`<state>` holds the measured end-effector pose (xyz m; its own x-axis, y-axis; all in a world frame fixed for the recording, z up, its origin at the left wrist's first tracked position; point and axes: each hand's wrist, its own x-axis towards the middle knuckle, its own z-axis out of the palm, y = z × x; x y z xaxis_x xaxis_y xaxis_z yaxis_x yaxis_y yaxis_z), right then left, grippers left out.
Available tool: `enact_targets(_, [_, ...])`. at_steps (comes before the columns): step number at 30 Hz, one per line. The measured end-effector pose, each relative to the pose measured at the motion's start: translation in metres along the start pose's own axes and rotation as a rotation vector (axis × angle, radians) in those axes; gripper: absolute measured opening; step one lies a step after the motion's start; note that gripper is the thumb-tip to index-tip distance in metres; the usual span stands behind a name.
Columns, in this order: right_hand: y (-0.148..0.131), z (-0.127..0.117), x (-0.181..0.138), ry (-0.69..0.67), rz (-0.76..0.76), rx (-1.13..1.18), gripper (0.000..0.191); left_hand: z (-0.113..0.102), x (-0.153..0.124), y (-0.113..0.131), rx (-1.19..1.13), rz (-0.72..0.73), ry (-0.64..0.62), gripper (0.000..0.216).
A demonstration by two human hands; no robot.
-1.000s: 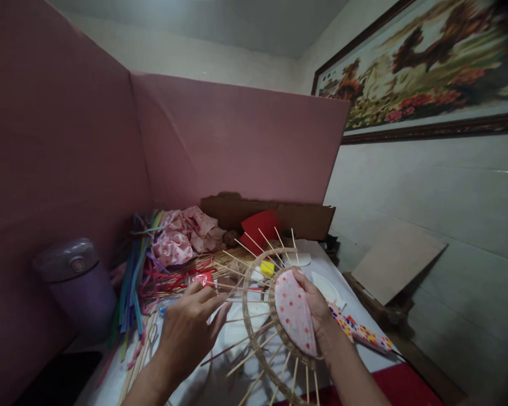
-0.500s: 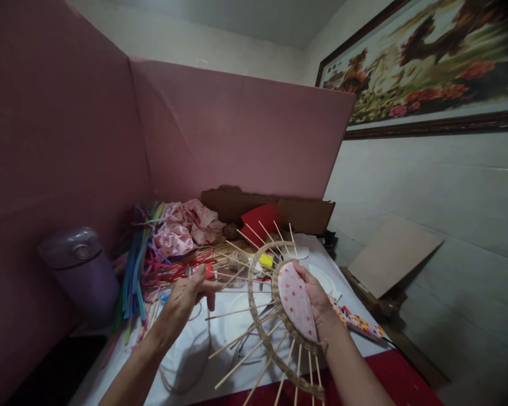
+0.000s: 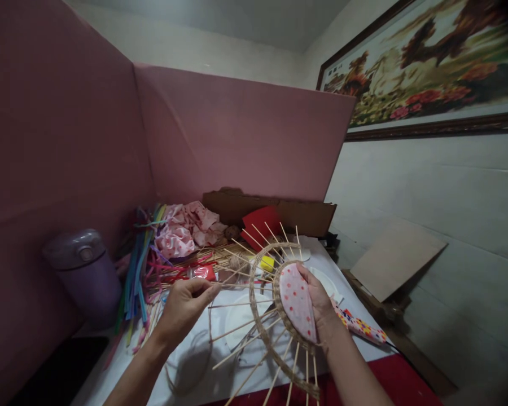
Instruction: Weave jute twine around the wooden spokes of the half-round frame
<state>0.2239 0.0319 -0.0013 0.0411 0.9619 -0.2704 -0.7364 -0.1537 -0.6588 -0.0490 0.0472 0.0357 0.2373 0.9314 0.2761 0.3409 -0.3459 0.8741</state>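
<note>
A half-round woven piece [image 3: 297, 304] fills the middle, its flat centre covered in pink fabric with red dots. Thin wooden sticks fan out from its curved edge, and two arcs of twine are woven across them, the outer one apart from the inner. My right hand [image 3: 319, 301] grips the straight side, thumb on top of the fabric; the fingers beneath are hidden. Left of the sticks, my left hand [image 3: 182, 313] is closed in a pinch on a thin strand of twine [image 3: 210, 324], which hangs in a loop toward the table.
Bundled colourful strips [image 3: 138, 282], crumpled pink fabric [image 3: 186, 225], a twine ball [image 3: 237, 262] and a yellow item [image 3: 267, 263] lie at the back. A purple flask [image 3: 84, 282] stands left. A patterned strip [image 3: 359, 327] lies right; cardboard [image 3: 305, 217] leans behind.
My left hand has turned and its fingers have come together in a pinch, from a pose with the forefinger extended toward the sticks. The woven piece has tilted slightly in my right hand.
</note>
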Motion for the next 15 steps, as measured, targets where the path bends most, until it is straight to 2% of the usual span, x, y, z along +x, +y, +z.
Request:
enact_targets(8, [-0.002,0.003,-0.002,0.039,0.002,0.006,0.027,-0.003,-0.005,0.002,0.163,0.084,0.078,0.040])
enact_targets(11, [-0.003,0.001,-0.002,-0.009,0.008,0.031,0.030,-0.006,-0.001,0.002,-0.041,0.040,0.048,0.036])
enact_targets(15, [-0.002,0.000,-0.001,-0.074,0.030,0.033,0.034,-0.008,0.006,-0.002,-0.355,-0.179,-0.077,0.037])
